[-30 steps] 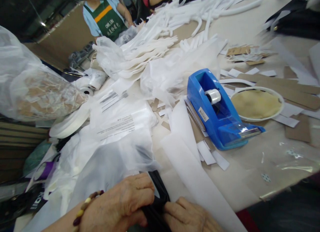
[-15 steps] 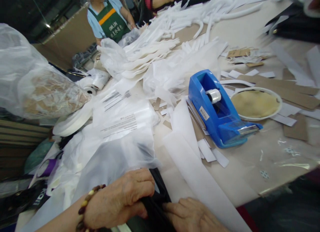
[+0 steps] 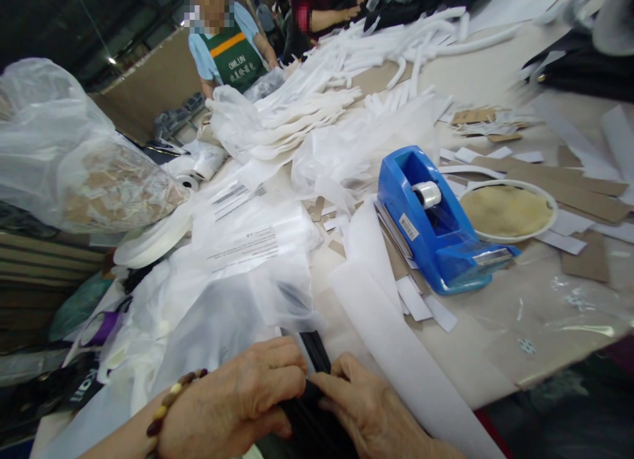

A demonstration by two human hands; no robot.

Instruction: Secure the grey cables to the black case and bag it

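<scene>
A black fabric item (image 3: 317,423) lies at the bottom centre, with a darker strip (image 3: 316,351) running up from it; its full shape is hidden by my hands. My left hand (image 3: 242,396), wearing a bead bracelet (image 3: 171,403), is closed on its left side, thumb below and fingers curled over. From the right, my right hand (image 3: 374,406) pinches the same black fabric, index finger and thumb close to my left fingertips. A translucent plastic bag (image 3: 238,307) with a dark patch inside lies just beyond my hands. To the right runs a long white strip (image 3: 396,347).
A blue tape dispenser (image 3: 421,228) stands right of centre beside a round dish (image 3: 508,210) of yellowish stuff. Cardboard pieces (image 3: 555,185) and white strips (image 3: 347,69) litter the table. A filled plastic bag (image 3: 109,175) sits at left. Across the table is a co-worker in a green apron (image 3: 235,57).
My right hand has moved up along the black fabric, nearer my left fingers, and its index finger has come over the top edge. The view has shifted slightly.
</scene>
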